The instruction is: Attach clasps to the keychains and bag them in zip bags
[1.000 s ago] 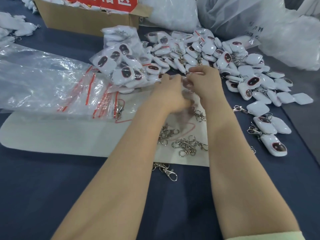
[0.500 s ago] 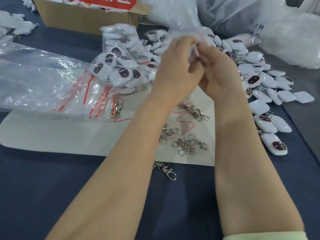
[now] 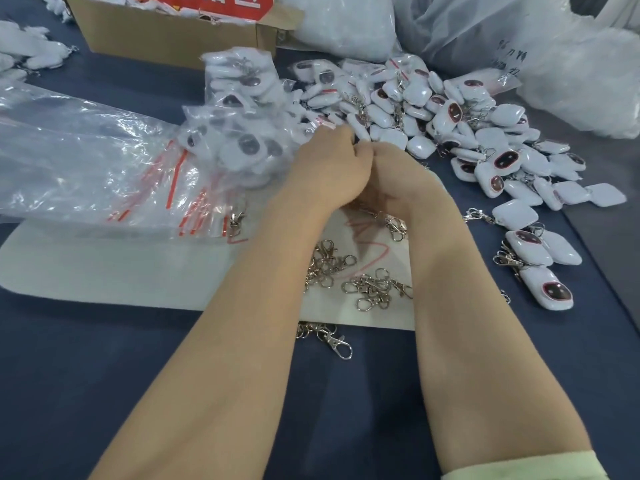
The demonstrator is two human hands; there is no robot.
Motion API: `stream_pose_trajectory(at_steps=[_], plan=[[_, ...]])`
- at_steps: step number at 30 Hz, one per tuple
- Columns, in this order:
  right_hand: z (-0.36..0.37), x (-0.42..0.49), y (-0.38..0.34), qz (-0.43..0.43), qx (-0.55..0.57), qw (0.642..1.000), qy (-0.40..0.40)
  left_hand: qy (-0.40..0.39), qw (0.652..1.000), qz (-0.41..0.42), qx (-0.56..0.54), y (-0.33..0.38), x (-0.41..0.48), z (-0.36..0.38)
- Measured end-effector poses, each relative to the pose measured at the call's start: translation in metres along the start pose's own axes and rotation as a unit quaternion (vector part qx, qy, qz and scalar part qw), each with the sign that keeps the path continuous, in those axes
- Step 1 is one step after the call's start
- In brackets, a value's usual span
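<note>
Here, keychains (image 3: 433, 109) are heaped on the desk (image 3: 104, 375) beyond a white sheet (image 3: 121, 271) strewn with loose clasps (image 3: 370, 289). Left hand (image 3: 332, 168) and right hand (image 3: 398, 171) are pressed together at the heap's near edge, fingers curled; what is held cannot be told. Zip bags (image 3: 104, 161) are piled left.

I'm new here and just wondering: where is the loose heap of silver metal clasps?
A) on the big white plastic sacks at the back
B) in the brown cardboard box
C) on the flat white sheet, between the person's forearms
C: the silver metal clasps lie scattered in a loose heap on the flat white sheet.
</note>
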State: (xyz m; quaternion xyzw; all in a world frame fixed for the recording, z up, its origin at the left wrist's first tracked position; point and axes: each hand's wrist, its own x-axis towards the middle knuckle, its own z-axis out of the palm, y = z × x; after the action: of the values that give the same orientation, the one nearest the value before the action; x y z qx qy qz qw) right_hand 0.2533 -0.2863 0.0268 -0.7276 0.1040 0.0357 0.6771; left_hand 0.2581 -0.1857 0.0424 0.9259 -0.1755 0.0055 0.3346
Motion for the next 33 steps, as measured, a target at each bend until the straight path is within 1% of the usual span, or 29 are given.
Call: stream_pose_trajectory(at_steps=[1, 3, 5, 7, 8, 9, 11, 12, 14, 18, 21, 25, 29, 33], plan=[[-0.001, 0.001, 0.0, 0.01, 0.007, 1.0, -0.007, 0.007, 1.0, -0.01, -0.016, -0.001, 0.001, 0.001], [-0.004, 0.001, 0.0, 0.018, -0.003, 1.0, 0.006, 0.012, 0.999, -0.021, -0.028, -0.002, 0.001, 0.003], [-0.006, 0.002, -0.002, 0.019, -0.06, 0.997, 0.042, 0.005, 0.999, -0.029, -0.024, -0.003, 0.001, 0.006], [-0.008, 0.005, -0.003, 0.005, -0.157, 0.985, 0.065, 0.008, 0.999, -0.04, -0.028, -0.005, 0.002, 0.006], [-0.008, 0.005, -0.003, -0.008, -0.185, 0.981, 0.065, 0.018, 0.998, -0.046, -0.035, -0.007, 0.003, 0.005], [-0.008, 0.005, -0.002, -0.018, -0.185, 0.981, 0.056, 0.032, 0.997, -0.051, -0.041, -0.009, 0.004, 0.004], [-0.009, 0.003, -0.002, -0.03, -0.151, 0.988, 0.026, 0.055, 0.996, -0.059, -0.033, -0.013, 0.005, 0.003], [-0.009, 0.002, -0.003, -0.033, -0.154, 0.987, 0.016, 0.058, 0.996, -0.064, -0.026, -0.014, 0.005, 0.003], [-0.01, 0.002, -0.003, -0.038, -0.16, 0.986, 0.009, 0.041, 0.996, -0.07, -0.02, -0.017, 0.004, 0.005], [-0.009, 0.002, -0.003, -0.023, -0.119, 0.993, 0.013, -0.004, 0.995, -0.086, -0.046, -0.019, 0.002, 0.008], [-0.008, 0.004, -0.002, -0.022, -0.095, 0.995, 0.024, -0.01, 0.993, -0.097, -0.061, -0.021, 0.002, 0.008], [-0.007, 0.005, -0.004, -0.025, -0.066, 0.997, 0.032, 0.029, 0.996, -0.062, -0.058, -0.019, 0.003, 0.005], [-0.009, 0.005, -0.005, -0.017, 0.022, 0.999, 0.034, 0.059, 0.991, -0.052, -0.11, -0.019, 0.005, 0.006], [-0.009, 0.005, -0.005, 0.0, 0.075, 0.997, 0.037, 0.069, 0.987, -0.034, -0.141, -0.018, 0.006, 0.01]])
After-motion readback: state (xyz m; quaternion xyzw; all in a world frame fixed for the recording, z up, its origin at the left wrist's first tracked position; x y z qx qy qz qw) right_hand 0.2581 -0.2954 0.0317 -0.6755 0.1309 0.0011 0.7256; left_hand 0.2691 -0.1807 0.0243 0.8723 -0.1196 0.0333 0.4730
